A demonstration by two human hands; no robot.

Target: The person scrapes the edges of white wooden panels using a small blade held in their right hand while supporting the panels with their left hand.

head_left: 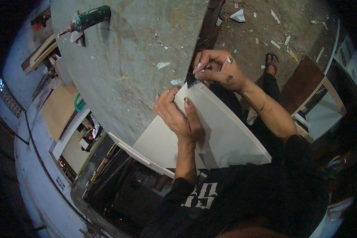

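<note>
A white panel with raised strips along its edges leans against my body, one corner over the edge of the worktable. My left hand grips it close to that corner, thumb on its face and fingers over the far edge. Just beyond the corner, my right hand is closed in a pinch with white smears on its fingers. Something small and dark shows below those fingertips, but I cannot make out what they hold. A dark green bottle with a reddish nozzle lies at the table's far left.
Paper scraps and wood bits litter the floor at far right. A brown board and a pale frame stand at right. Boards and a green ring-shaped object lie at left. A sandalled foot is beyond my right arm.
</note>
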